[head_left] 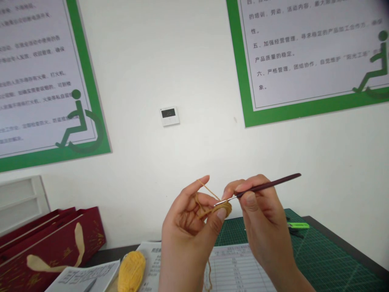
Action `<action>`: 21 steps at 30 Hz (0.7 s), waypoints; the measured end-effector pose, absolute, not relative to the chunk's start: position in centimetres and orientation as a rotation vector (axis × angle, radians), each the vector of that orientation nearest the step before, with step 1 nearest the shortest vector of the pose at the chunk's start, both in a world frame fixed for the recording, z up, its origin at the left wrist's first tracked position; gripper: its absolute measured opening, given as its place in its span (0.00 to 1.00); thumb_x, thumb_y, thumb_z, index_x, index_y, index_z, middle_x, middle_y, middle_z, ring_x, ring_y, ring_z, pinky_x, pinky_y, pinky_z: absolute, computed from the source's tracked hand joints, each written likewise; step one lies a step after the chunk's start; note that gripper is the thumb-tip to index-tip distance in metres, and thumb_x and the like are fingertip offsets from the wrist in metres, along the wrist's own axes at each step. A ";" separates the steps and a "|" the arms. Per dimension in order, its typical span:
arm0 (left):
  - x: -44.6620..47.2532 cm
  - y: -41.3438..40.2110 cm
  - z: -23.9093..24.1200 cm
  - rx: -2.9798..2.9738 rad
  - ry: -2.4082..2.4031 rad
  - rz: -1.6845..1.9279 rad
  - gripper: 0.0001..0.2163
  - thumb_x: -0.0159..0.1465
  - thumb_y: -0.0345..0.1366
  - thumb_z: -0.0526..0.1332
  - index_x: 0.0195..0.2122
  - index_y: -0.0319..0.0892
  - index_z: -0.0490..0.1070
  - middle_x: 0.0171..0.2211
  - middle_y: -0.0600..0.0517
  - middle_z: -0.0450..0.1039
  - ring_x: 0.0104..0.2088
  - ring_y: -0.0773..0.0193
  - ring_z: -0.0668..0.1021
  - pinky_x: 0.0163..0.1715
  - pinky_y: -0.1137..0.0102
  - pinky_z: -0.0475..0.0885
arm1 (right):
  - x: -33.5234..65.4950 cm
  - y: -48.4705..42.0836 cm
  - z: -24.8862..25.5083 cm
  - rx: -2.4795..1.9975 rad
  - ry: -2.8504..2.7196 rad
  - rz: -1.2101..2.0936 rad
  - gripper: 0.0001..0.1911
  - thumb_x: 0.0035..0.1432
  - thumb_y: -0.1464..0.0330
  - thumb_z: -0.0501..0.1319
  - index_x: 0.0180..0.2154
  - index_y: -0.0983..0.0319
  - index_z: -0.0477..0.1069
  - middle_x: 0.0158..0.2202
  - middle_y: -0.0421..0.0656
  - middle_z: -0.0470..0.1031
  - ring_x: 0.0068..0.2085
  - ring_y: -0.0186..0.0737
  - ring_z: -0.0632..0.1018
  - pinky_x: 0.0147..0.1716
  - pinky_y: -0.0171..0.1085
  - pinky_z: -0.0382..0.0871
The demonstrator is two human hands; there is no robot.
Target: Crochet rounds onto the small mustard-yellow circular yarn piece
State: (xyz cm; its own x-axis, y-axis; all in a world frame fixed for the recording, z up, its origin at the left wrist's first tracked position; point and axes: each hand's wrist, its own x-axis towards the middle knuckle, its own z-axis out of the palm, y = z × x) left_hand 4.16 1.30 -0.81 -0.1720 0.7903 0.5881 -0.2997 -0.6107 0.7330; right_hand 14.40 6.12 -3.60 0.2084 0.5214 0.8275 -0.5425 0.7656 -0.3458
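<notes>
My left hand point(191, 231) pinches a small mustard-coloured crochet piece point(226, 209) between thumb and fingers. A strand of the same yarn point(208, 187) runs over its raised index finger, and a tail hangs below the palm. My right hand point(264, 223) grips a crochet hook point(269, 185) with a dark maroon handle, held much like a pen. The hook's metal tip touches the top of the crochet piece. Whether a loop sits on the tip is too small to tell. A yellow ball of yarn point(131, 271) lies left of my left wrist.
Printed sheets point(234, 267) lie on a green cutting mat point(328, 251). A bright green cutter point(298, 225) rests behind my right hand. Maroon gift bags point(57, 247) and a sheet with a pen point(90, 285) are at left. A thermostat point(169, 116) and green-framed posters point(249, 117) hang on the wall.
</notes>
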 end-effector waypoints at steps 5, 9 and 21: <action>4.2 1.3 -0.9 1.335 0.613 1.894 0.21 0.55 0.25 0.73 0.50 0.47 0.80 0.29 0.55 0.78 0.31 0.70 0.79 0.35 0.77 0.75 | 14.9 6.2 -3.5 0.040 -1.155 0.699 0.05 0.71 0.64 0.58 0.41 0.56 0.70 0.34 0.38 0.79 0.38 0.33 0.78 0.41 0.34 0.72; 4.2 1.3 -0.9 1.330 0.627 1.898 0.21 0.55 0.25 0.74 0.49 0.45 0.80 0.29 0.55 0.78 0.31 0.69 0.79 0.35 0.77 0.75 | 15.4 6.2 -3.4 0.072 -1.196 0.636 0.04 0.71 0.66 0.57 0.41 0.57 0.69 0.34 0.39 0.79 0.39 0.34 0.79 0.42 0.36 0.72; 4.1 1.5 -1.0 1.389 0.681 1.956 0.21 0.55 0.25 0.73 0.50 0.44 0.79 0.29 0.54 0.78 0.32 0.67 0.79 0.36 0.75 0.75 | 16.3 5.6 -3.3 0.010 -1.345 0.293 0.09 0.69 0.76 0.54 0.45 0.59 0.70 0.37 0.43 0.78 0.40 0.41 0.80 0.40 0.43 0.74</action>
